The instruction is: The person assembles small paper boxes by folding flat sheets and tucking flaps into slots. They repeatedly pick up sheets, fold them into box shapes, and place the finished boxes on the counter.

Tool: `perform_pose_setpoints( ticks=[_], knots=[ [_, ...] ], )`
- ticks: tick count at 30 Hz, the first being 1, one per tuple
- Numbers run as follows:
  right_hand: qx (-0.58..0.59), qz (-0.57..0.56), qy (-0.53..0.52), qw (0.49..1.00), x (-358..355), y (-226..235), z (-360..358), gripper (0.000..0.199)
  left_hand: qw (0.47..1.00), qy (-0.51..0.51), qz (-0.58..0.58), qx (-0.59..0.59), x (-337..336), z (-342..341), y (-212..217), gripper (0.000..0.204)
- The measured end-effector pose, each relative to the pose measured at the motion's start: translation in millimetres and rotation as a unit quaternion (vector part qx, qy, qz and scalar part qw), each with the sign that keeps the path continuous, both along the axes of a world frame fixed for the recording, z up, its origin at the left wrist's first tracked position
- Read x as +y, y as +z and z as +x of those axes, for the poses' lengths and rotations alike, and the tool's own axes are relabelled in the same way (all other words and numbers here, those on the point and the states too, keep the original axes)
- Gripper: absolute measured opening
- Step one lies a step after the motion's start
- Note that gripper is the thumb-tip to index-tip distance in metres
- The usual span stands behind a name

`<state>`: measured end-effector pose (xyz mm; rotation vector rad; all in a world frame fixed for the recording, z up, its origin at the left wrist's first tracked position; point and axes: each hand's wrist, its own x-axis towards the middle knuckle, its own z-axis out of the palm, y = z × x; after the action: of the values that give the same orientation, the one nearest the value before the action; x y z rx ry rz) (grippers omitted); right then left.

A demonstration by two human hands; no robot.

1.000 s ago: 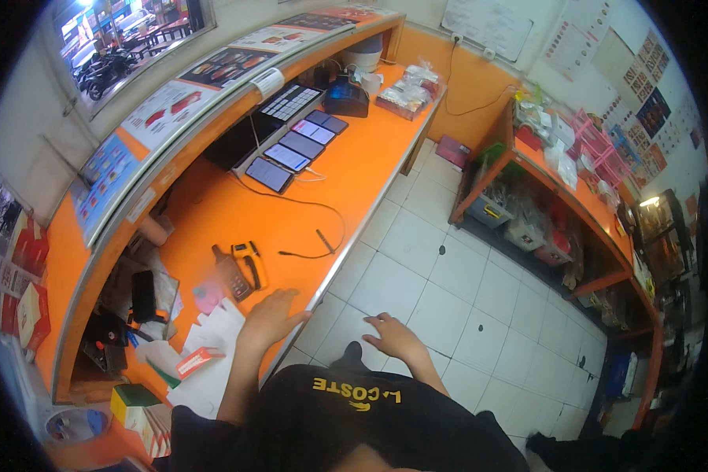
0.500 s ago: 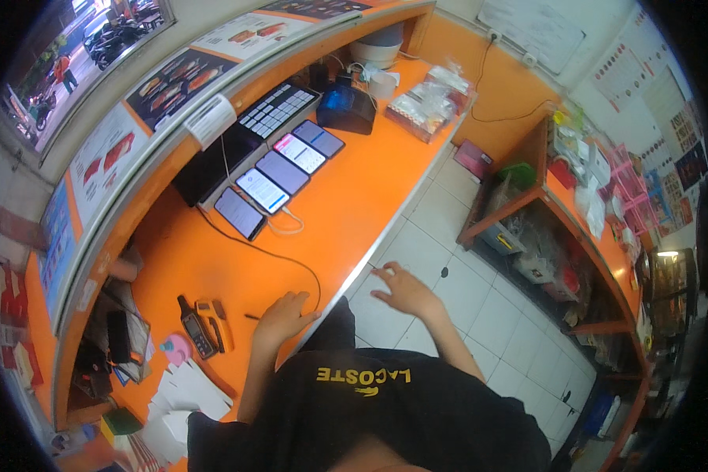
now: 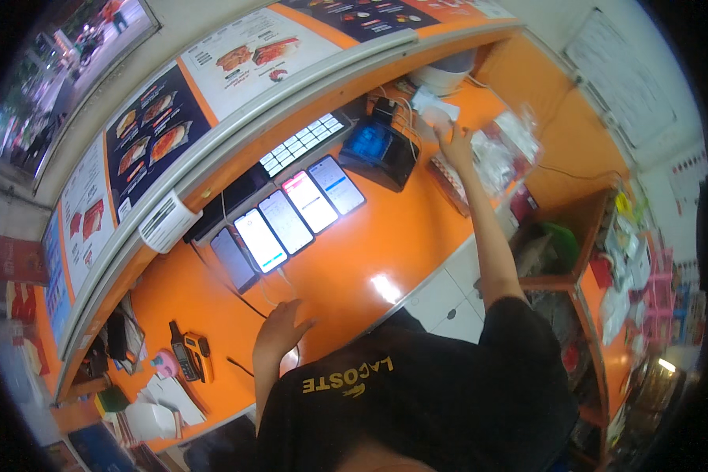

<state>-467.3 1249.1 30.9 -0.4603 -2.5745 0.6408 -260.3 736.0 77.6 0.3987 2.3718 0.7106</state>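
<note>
My right arm stretches across the orange counter (image 3: 354,256) to its far right end. There my right hand (image 3: 454,144) has its fingers extended and apart, next to crumpled white paper (image 3: 433,104) and a black printer-like box (image 3: 380,154). Whether the fingertips touch anything is hard to see. My left hand (image 3: 280,333) hovers at or rests on the counter's near edge, fingers spread, holding nothing. Several phones lie in a slanted row with screens lit, among them one with a white screen (image 3: 259,240) and one with a pink-topped screen (image 3: 308,201). Behind them sits a panel of white keys (image 3: 303,144).
A clear plastic bag of packets (image 3: 499,153) lies beside my right forearm. A black handheld radio (image 3: 183,352), a yellow-orange device (image 3: 199,356) and a pink bottle (image 3: 164,363) sit at the left. A raised ledge (image 3: 236,118) borders the counter. Shelves (image 3: 590,315) stand right.
My right hand has moved from above the floor to the counter's far right end. My left hand stays near the counter edge. The view has shifted and turned with my body leaning forward.
</note>
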Motion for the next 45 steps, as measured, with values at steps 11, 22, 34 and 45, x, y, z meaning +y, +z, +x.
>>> perform_pose_setpoints(
  ticks=[11, 22, 34, 45],
  knots=[
    [-0.181, 0.037, -0.197, 0.963, 36, -109, -188, 0.065, 0.967, 0.23, -0.008, -0.114, 108, 11, -10, 0.064],
    [0.154, -0.28, -0.009, 0.947, 99, -21, -128, 0.033, 0.985, 0.129, 0.115, 0.021, 172, -42, 21, 0.046],
    [0.136, -0.818, 0.216, 0.516, 88, 69, -16, 0.023, 0.889, 0.071, 0.358, 0.276, 412, -158, -9, 0.053],
    [0.152, -0.683, 0.194, 0.688, 244, 150, 93, 0.041, 0.892, 0.093, 0.436, 0.078, 600, -160, 35, 0.017]
  ],
)
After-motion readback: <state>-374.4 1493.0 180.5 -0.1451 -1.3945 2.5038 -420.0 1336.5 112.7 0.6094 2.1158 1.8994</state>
